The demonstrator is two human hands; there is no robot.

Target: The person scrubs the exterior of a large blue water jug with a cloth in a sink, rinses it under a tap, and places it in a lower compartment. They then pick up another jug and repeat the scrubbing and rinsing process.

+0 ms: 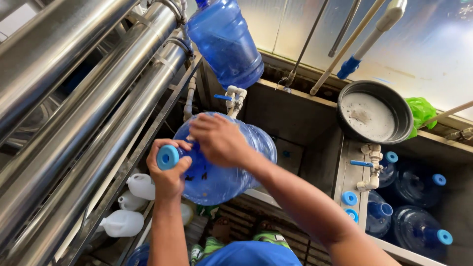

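Observation:
I hold a large blue translucent water jug [221,172] on its side in front of me. My left hand [170,172] is wrapped around its neck, just behind the blue cap [168,157]. My right hand [219,140] rests flat on the jug's upper shoulder, fingers spread toward the neck. Dark specks show inside the jug near its lower wall.
A second blue jug [225,42] stands at the top by steel pipes [74,108]. White valves [235,98] sit behind. A black basin [375,113] holds foamy water. Several capped blue jugs [419,212] lie at right; white plastic bottles [130,207] at lower left.

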